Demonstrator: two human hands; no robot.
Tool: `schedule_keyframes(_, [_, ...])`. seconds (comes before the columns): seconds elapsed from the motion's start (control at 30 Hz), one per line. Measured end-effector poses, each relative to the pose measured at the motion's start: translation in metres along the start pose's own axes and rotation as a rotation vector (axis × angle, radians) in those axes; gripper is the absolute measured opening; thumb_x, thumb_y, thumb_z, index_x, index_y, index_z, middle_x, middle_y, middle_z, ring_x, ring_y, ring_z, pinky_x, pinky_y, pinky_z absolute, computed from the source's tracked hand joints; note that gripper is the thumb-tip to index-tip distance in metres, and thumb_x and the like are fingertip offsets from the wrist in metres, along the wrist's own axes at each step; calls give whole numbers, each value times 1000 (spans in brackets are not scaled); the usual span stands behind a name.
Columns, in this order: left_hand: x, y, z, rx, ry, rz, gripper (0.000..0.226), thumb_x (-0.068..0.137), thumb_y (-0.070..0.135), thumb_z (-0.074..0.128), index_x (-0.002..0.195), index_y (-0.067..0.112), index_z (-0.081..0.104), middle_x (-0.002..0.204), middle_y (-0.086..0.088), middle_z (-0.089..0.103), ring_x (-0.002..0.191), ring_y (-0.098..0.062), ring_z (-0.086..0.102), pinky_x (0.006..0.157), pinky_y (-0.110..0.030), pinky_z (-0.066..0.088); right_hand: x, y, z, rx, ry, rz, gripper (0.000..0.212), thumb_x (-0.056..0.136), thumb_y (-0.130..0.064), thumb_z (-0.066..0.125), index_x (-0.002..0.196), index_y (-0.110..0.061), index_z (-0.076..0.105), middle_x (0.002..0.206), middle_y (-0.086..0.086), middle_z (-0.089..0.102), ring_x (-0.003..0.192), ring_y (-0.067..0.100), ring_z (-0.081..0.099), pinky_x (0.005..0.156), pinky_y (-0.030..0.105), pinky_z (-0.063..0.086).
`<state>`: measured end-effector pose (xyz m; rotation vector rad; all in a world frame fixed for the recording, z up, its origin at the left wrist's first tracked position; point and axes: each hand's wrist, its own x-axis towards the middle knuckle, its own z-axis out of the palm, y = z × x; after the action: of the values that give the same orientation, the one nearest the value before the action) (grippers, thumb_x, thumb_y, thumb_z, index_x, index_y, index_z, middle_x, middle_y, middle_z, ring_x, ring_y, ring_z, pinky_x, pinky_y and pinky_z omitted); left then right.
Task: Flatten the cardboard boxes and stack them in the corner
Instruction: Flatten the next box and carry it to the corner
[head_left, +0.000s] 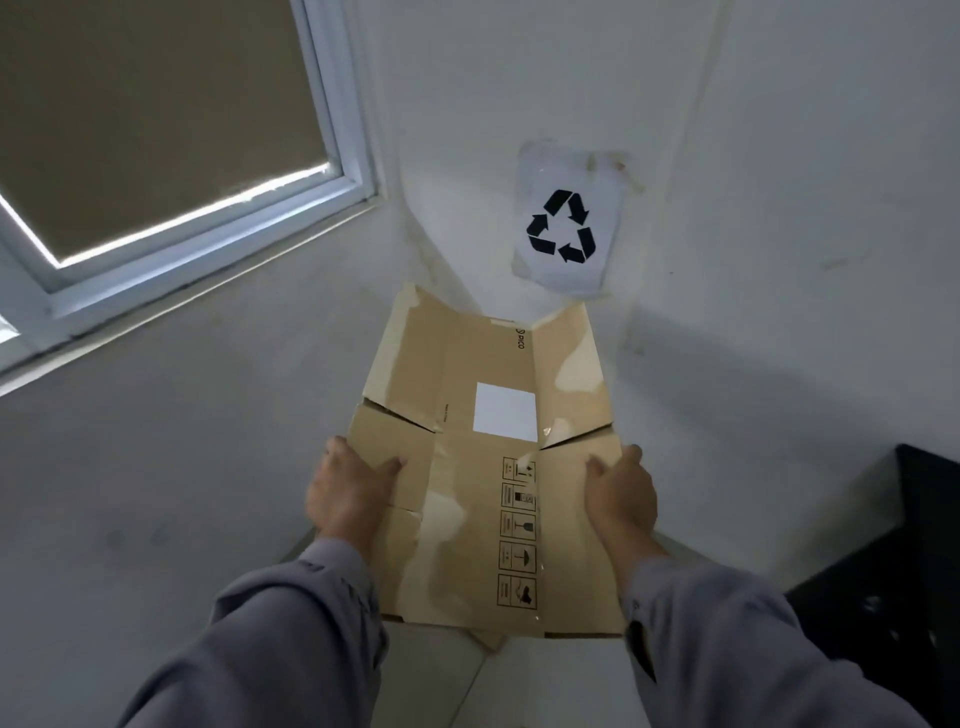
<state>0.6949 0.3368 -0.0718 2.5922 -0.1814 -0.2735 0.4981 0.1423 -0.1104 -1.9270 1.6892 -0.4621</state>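
Note:
A flattened brown cardboard box (483, 467) with a white label and printed handling symbols is held out in front of me, pointing into the room corner. My left hand (348, 493) grips its left edge, thumb on top. My right hand (621, 493) grips its right edge the same way. The far flaps bend up slightly. Beneath its near edge, a corner of another piece of cardboard (488, 638) shows on the floor.
Two white walls meet at the corner (447, 260) straight ahead. A paper sheet with a recycling symbol (563, 223) is taped to the right wall. A window (171, 156) is on the left wall. A dark object (893, 561) stands at the right.

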Motion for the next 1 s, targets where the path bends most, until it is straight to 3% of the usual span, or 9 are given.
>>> schedule_keyframes(0.27, [93,11,15,-20,-68,-38,64,75,55,73,110,11,43,110,-10,58,103,-34,59,76,-42,45,40,-59,54,-36,3,27,41,97,-37,50,124,-6,43,110,19,65,98,38,64,66,33,41])
schedule_keyframes(0.67, [246,-17,42,88,-262,291,59,80,51,69,110,9,40,118,-10,58,107,-32,58,78,-39,44,-1,-105,163,-47,214,306,36,98,-34,49,117,-3,45,101,22,65,91,39,63,61,32,36])
schedule_keyframes(1.0, [282,-74,135,152,-328,295,61,81,52,67,114,7,41,118,-13,57,108,-33,57,76,-37,42,-13,-47,264,-93,252,403,35,98,-32,47,117,-3,44,92,22,66,79,38,64,56,30,36])
